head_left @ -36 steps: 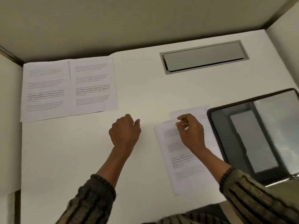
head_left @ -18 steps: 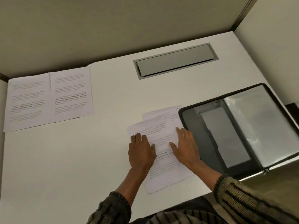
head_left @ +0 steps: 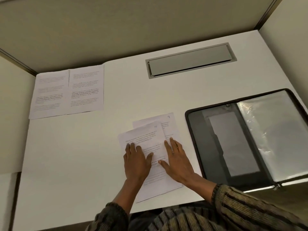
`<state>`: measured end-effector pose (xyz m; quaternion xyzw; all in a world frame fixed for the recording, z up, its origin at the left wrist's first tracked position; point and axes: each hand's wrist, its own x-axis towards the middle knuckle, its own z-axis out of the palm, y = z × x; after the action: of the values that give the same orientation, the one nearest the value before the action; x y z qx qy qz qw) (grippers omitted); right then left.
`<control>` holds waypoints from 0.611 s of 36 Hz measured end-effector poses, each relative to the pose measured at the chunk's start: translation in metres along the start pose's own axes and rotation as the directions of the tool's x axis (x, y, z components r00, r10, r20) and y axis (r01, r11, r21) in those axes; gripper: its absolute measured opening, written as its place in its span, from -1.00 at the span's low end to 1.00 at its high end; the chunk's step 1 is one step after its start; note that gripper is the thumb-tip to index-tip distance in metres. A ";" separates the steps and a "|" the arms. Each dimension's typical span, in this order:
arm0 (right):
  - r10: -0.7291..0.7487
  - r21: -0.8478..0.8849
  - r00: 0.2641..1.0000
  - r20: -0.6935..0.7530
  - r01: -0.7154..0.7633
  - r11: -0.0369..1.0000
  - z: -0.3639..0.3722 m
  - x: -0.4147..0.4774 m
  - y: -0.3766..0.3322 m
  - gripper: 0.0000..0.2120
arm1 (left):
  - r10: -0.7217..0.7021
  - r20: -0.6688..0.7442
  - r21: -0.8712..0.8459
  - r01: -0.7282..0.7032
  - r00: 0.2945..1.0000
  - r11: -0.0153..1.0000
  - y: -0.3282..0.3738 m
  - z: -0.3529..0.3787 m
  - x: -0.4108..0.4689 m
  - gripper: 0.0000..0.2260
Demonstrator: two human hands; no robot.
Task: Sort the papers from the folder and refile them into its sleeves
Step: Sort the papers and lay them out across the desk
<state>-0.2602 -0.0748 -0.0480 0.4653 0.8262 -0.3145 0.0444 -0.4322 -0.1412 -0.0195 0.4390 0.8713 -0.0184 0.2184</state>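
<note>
White tabletop (head_left: 83, 155), boxed in by beige partition walls, w/ a grey metal cable hatch (head_left: 190, 60) set in near the back edge. Two white printed sheets (head_left: 68, 91) lie side by side at the far left corner, edges touching. Right in front of me — a loose stack of white printed papers (head_left: 150, 140), top sheet skewed over the one beneath; a handwritten number shows at each top right corner. My left hand (head_left: 135, 161) rests flat on the stack's left part, fingers (head_left: 131, 147) spread a bit. My right hand (head_left: 177, 161) lies flat on the right part, fingers spread too — nothing pinched. Black zip folder (head_left: 196, 139) lies open just right of the stack, its clear plastic sleeves (head_left: 275, 135) glaring.
</note>
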 end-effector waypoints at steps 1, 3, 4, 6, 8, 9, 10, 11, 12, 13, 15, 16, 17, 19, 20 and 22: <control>-0.009 0.034 1.000 -0.004 0.009 0.999 0.000 0.001 -0.002 -0.18 | -0.004 0.001 0.001 0.004 1.000 1.000 0.002 0.000 -0.002 -0.39; -0.015 0.120 1.000 -0.027 0.018 0.993 0.000 0.003 -0.005 -0.24 | -0.008 0.002 -0.003 0.008 1.000 1.000 0.009 0.002 -0.005 -0.39; -0.012 0.168 0.998 -0.055 0.021 0.985 -0.001 0.004 -0.005 -0.27 | -0.011 0.000 -0.013 0.011 1.000 1.000 0.014 0.003 -0.007 -0.40; 0.014 0.250 0.992 -0.128 0.019 0.968 -0.001 0.006 -0.005 -0.37 | -0.021 -0.016 -0.065 0.020 1.000 0.998 0.023 0.007 -0.008 -0.41; 0.054 0.299 0.984 -0.172 0.000 0.954 -0.001 0.009 -0.001 -0.46 | -0.068 -0.027 -0.156 0.063 0.997 0.986 0.034 0.010 -0.007 -0.37; 0.073 0.320 0.980 -0.185 -0.010 0.947 -0.001 0.011 0.002 -0.49 | -0.104 -0.019 -0.194 0.099 0.994 0.976 0.040 0.011 -0.006 -0.32; 0.091 0.345 0.977 -0.195 -0.018 0.938 -0.002 0.013 0.005 -0.51 | -0.143 -0.010 -0.216 0.137 0.990 0.967 0.045 0.012 -0.004 -0.27; 0.100 0.366 0.975 -0.200 -0.020 0.930 -0.003 0.015 0.008 -0.52 | -0.178 -0.003 -0.223 0.173 0.984 0.959 0.051 0.012 -0.002 -0.22; 0.096 0.377 0.974 -0.205 -0.013 0.926 -0.004 0.016 0.011 -0.53 | -0.209 0.002 -0.221 0.204 0.978 0.954 0.057 0.011 0.000 -0.18; 0.085 0.376 0.974 -0.208 0.000 0.926 -0.004 0.017 0.014 -0.53 | -0.235 0.010 -0.215 0.232 0.972 0.949 0.063 0.010 0.003 -0.16; 0.071 0.373 0.976 -0.204 0.010 0.928 -0.005 0.020 0.022 -0.48 | -0.279 0.036 -0.187 0.281 0.960 0.941 0.074 0.009 0.008 -0.13; 0.075 0.384 0.977 -0.197 0.006 0.923 -0.005 0.022 0.026 -0.45 | -0.300 0.048 -0.178 0.304 0.953 0.936 0.079 0.009 0.010 -0.12; 0.086 0.405 0.978 -0.192 -0.001 0.914 -0.004 0.024 0.031 -0.42 | -0.320 0.060 -0.175 0.325 0.946 0.929 0.082 0.009 0.012 -0.11; 0.125 0.459 0.976 -0.180 -0.030 0.888 -0.002 0.031 0.039 -0.44 | -0.351 0.087 -0.167 0.361 0.932 0.918 0.088 0.010 0.016 -0.07; 0.147 0.488 0.974 -0.170 -0.046 0.871 -0.003 0.034 0.042 -0.47 | -0.360 0.095 -0.157 0.372 0.928 0.915 0.090 0.011 0.017 -0.06; 0.176 0.539 0.973 -0.151 -0.069 0.839 -0.006 0.039 0.045 -0.54 | -0.367 0.088 -0.132 0.376 0.926 0.917 0.092 0.015 0.017 -0.08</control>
<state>-0.2451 -0.0263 -0.0788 0.5399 0.6759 -0.4798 -0.1464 -0.3640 -0.0751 -0.0250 0.2476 0.9306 -0.0089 0.2694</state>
